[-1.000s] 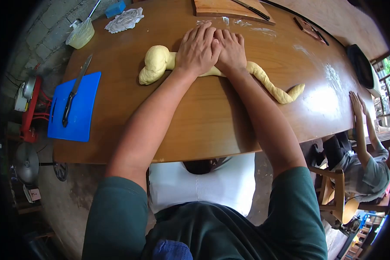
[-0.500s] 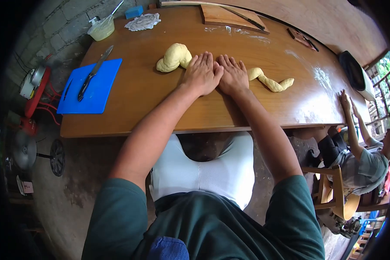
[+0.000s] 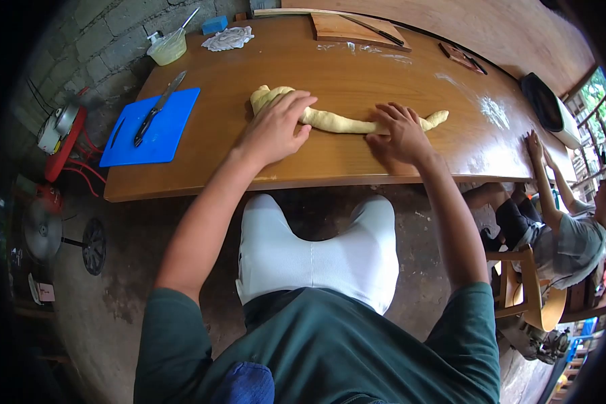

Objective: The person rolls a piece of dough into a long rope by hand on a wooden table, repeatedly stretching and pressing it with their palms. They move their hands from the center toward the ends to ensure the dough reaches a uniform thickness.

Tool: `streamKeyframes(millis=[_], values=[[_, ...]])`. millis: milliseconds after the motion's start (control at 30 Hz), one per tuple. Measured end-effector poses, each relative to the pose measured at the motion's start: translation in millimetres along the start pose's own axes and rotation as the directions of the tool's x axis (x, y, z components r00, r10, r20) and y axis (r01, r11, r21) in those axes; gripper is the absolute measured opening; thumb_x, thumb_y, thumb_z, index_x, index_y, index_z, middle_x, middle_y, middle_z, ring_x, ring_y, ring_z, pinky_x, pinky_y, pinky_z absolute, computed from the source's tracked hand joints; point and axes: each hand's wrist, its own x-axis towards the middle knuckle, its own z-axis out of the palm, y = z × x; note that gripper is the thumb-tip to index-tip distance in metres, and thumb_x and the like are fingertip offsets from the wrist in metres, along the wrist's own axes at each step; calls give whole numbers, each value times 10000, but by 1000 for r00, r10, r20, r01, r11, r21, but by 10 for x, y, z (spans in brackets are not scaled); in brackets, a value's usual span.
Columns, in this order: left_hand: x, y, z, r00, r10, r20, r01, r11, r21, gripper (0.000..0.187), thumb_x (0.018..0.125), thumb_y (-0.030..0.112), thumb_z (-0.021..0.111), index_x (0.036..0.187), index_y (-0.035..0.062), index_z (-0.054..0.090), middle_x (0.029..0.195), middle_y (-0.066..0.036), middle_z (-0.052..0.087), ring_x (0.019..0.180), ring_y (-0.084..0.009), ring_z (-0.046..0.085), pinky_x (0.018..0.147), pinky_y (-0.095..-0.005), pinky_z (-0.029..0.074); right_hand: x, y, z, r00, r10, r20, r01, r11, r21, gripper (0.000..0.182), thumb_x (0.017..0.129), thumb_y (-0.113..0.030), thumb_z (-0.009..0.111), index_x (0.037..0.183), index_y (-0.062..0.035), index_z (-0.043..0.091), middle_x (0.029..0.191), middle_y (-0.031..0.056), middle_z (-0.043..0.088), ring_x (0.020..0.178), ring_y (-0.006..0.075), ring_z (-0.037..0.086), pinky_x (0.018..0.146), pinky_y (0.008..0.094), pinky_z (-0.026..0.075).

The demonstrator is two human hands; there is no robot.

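Note:
A long rope of pale yellow dough (image 3: 340,123) lies across the wooden table, thick and lumpy at its left end and thin toward the right. My left hand (image 3: 276,128) rests over the thick end, fingers stretched out and thumb held apart. Farther right, my right hand (image 3: 402,133) lies over the thinner stretch, its fingers spread and slightly bent on the dough, its edge a little blurred. The dough's right tip (image 3: 438,120) pokes out beyond this hand. Parts of the rope under both hands are hidden.
On the left, a knife (image 3: 158,111) lies on a blue cutting board (image 3: 172,138). A tub (image 3: 168,50), crumpled cloth (image 3: 227,39) and wooden board (image 3: 357,32) stand along the back. Flour (image 3: 493,113) dusts the right side, near another person's hands (image 3: 536,147).
My hands, side by side at the middle before, have moved apart to left and right. Between them a straighter, longer stretch of dough now shows. My view has shifted slightly.

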Motion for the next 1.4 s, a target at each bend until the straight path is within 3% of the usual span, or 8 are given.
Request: streamKeyframes(millis=[100, 233, 300, 567, 867, 1167, 1333, 1400], values=[[137, -161, 108, 992, 95, 83, -113, 961, 253, 592, 924, 224, 764, 1481, 113, 596, 1601, -129, 517, 1530, -348, 416, 1269, -532, 317, 84, 85, -107, 903, 198, 380, -292, 934, 206, 438, 990, -453, 707, 1259, -109, 725, 1288, 122, 700, 1254, 334, 632, 1126, 456, 459], [335, -498, 43, 999, 47, 26, -54, 923, 380, 642, 887, 284, 828, 1468, 116, 611, 1586, -111, 540, 1505, -328, 460, 1248, -510, 358, 28, 36, -204, 891, 268, 368, -375, 890, 260, 410, 1017, -469, 674, 1057, -62, 709, 987, 191, 745, 975, 422, 711, 881, 517, 552], [357, -615, -88, 982, -104, 160, 93, 993, 73, 670, 852, 277, 870, 1451, 109, 620, 1557, -105, 570, 1430, -308, 550, 1173, -443, 456, -94, 45, -200, 896, 305, 322, -394, 881, 261, 403, 1028, -460, 662, 1007, -58, 685, 902, 194, 731, 905, 440, 705, 833, 533, 548], [176, -791, -14, 971, -228, -71, 217, 966, -140, 490, 894, 189, 855, 1334, 75, 672, 1230, -172, 756, 1150, -358, 729, 1001, -451, 565, -180, 68, 1, 932, 331, 149, -360, 892, 274, 400, 1055, -421, 640, 891, -56, 623, 791, 199, 708, 824, 461, 692, 764, 551, 537], [37, -739, -914, 942, -282, 181, 331, 864, -380, 353, 895, 88, 846, 1223, 14, 735, 1039, -63, 797, 941, -132, 735, 865, -315, 590, -23, 328, -107, 859, 480, 177, -508, 758, 410, 383, 1065, -404, 655, 986, -32, 696, 802, 253, 697, 794, 480, 682, 699, 522, 520], [-141, -928, -1300, 750, -235, 619, 568, 708, -420, 475, 934, 233, 847, 1308, 3, 666, 1102, -31, 721, 1042, -108, 668, 930, -277, 538, 205, 574, -27, 870, 488, 73, -476, 791, 384, 374, 1057, -392, 677, 970, -30, 711, 743, 215, 673, 714, 423, 676, 653, 464, 505], [-202, -987, -1305, 783, -195, 591, 575, 590, -567, 471, 1021, 272, 748, 1396, 5, 648, 1209, -64, 730, 1141, -114, 661, 1000, -277, 523, 150, 763, -308, 828, 561, 8, -519, 761, 390, 378, 1054, -412, 668, 1067, -43, 752, 845, 209, 725, 795, 389, 724, 719, 443, 541], [-173, -1027, -1146, 823, -186, 537, 458, 777, -431, 501, 1043, 289, 702, 1461, 26, 619, 1317, -107, 715, 1233, -204, 663, 1074, -333, 509, 138, 731, -366, 817, 573, 62, -566, 777, 278, 333, 1035, -387, 685, 1041, -64, 762, 885, 185, 735, 854, 390, 735, 755, 454, 551]])
